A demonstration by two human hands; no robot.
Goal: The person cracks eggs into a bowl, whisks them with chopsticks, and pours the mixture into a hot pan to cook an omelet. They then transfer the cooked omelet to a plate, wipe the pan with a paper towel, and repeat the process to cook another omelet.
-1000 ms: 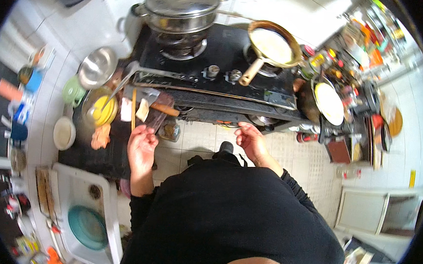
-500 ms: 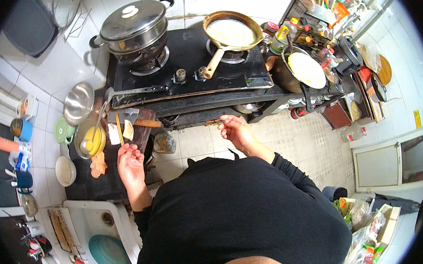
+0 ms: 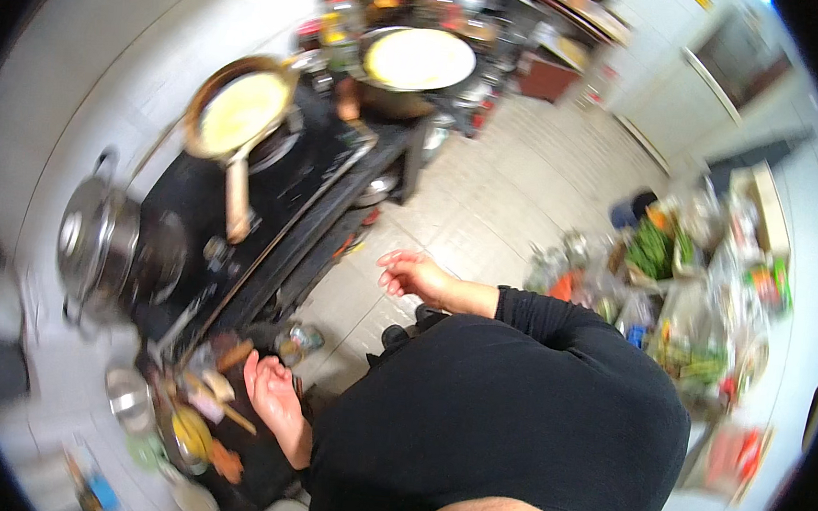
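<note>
Two bare hands hang apart in front of the person's black top, fingers loosely parted and slightly bent, with only air between them. The left hand (image 3: pixel 275 394) is close to the edge of a dark counter (image 3: pixel 262 475), with a pair of chopsticks (image 3: pixel 237 417) lying slantwise just to its left; how far above the counter it hovers I cannot tell. The right hand (image 3: pixel 415 275) is over the pale tiled floor (image 3: pixel 492 180), its fingertips pointing left, well apart from the counter things.

Just beyond the left hand's fingertips are a brown handle (image 3: pixel 235 355) and, on the other side, a glass jar (image 3: pixel 301 339). Past the chopsticks sit a pale piece (image 3: pixel 218 384), a bowl with yellow contents (image 3: pixel 191 432) and a crumpled orange item (image 3: pixel 226 462), all blurred.

Farther out, well apart from both hands, a frying pan (image 3: pixel 237 202) holding a pale yellow round (image 3: pixel 247 111) rests on the black stove (image 3: pixel 310 166), near a lidded steel pot (image 3: pixel 107 241). Off to the right, leafy greens (image 3: pixel 652 251) lie among plastic bags (image 3: pixel 702 312)
</note>
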